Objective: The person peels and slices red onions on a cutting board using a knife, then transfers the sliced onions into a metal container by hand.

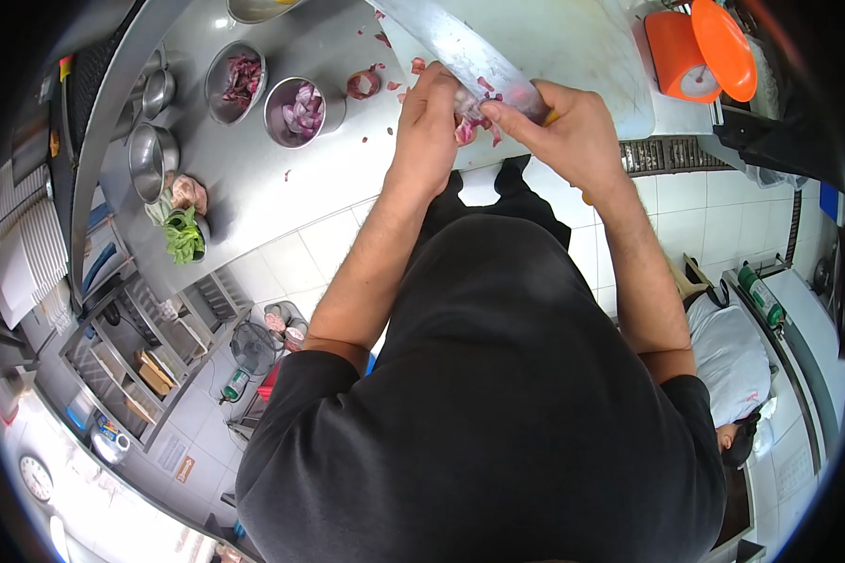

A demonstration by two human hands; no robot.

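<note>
My left hand (pixel 428 122) is closed around a small red onion (pixel 469 105), which it holds over the near edge of the cutting board. My right hand (pixel 577 131) grips a broad-bladed knife (pixel 460 52) by its yellow handle, with the thumb reaching over to the onion. The blade points up and to the left, lying close against the onion. Loose purple skin (pixel 467 131) hangs between the two hands. To the left stands a steel cup (pixel 333 114) of peeled purple onion pieces, beside a steel bowl (pixel 218 103) of dark red skins.
The white cutting board (pixel 573 47) covers the right of the steel counter (pixel 263 192). An orange scale (pixel 674 58) stands at far right. Skin scraps (pixel 364 84) lie by the cup. Steel bowls (pixel 150 155) and green leaves (pixel 186 236) sit left. Another person (pixel 728 352) is at lower right.
</note>
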